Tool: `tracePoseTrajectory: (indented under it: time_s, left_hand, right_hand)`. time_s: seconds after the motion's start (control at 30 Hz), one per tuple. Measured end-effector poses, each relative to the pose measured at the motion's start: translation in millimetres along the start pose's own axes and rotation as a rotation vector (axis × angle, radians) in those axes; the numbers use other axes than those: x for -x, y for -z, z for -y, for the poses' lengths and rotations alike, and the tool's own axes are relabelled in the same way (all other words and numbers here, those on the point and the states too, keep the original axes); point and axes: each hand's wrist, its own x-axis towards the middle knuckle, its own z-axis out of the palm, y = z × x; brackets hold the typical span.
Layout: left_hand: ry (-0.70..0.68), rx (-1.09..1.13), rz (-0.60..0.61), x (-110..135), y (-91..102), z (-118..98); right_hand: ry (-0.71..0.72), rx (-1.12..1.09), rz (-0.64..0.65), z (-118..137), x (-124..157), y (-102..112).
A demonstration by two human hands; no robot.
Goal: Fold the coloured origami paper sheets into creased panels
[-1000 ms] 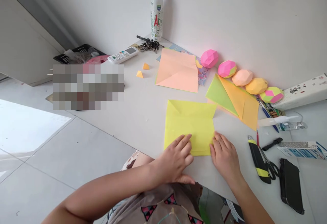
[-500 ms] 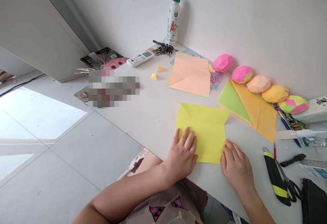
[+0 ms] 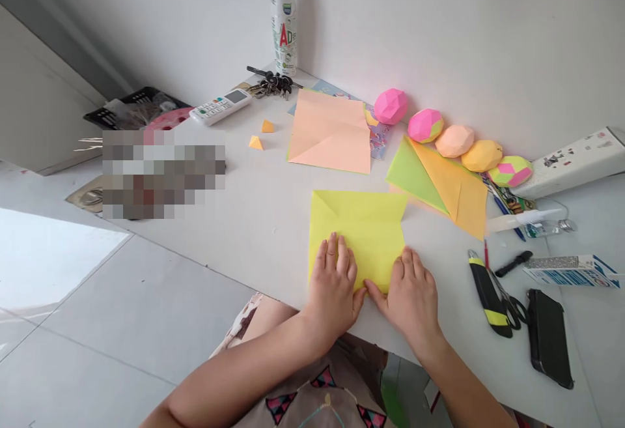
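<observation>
A creased sheet of yellow paper [image 3: 361,219] lies in front of me near the table's front edge. My left hand [image 3: 334,281] rests on its lower left part, fingers stretched out flat. On the lower right corner my right hand [image 3: 413,288] presses down with its fingers laid out, and its thumb reaches along the near edge close to the left thumb. Both palms cover part of that near edge. Neither hand grips the sheet between its fingers.
Beyond lie a peach sheet [image 3: 329,131] and folded green and orange papers [image 3: 439,187]. Several faceted paper balls [image 3: 390,106] line the wall. Utility knife [image 3: 491,294], scissors [image 3: 515,311] and black phone [image 3: 549,337] lie right. Remote [image 3: 219,107], keys [image 3: 276,84] and bottle [image 3: 284,24] stand or lie at the back.
My right hand has turned and flattened, its thumb moving left along the paper's near edge toward my left thumb. My left hand stays on the sheet. The view has shifted right.
</observation>
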Motion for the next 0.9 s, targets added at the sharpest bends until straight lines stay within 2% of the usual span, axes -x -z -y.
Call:
tracePoseTrajectory:
  time_s: [0.17, 0.3, 0.53, 0.73, 0.9]
  left_hand:
    - [0.001, -0.019, 0.035, 1, 1.2, 0]
    - [-0.032, -0.01, -0.014, 4, -2.3, 9]
    - [-0.219, 0.054, -0.102, 13, -7.0, 45]
    - [-0.371, 0.087, -0.028, 18, -1.2, 86]
    - [-0.356, 0.09, 0.029, 22, 4.0, 96]
  right_hand:
    - [-0.007, -0.04, -0.019, -2, 2, -1]
    - [0.035, -0.08, -0.022, -14, 5, -4]
    - [0.171, -0.199, -0.082, -51, 13, -18]
    - [0.243, -0.286, -0.064, -71, 13, -26]
    - [0.275, -0.273, -0.099, -71, 10, -19]
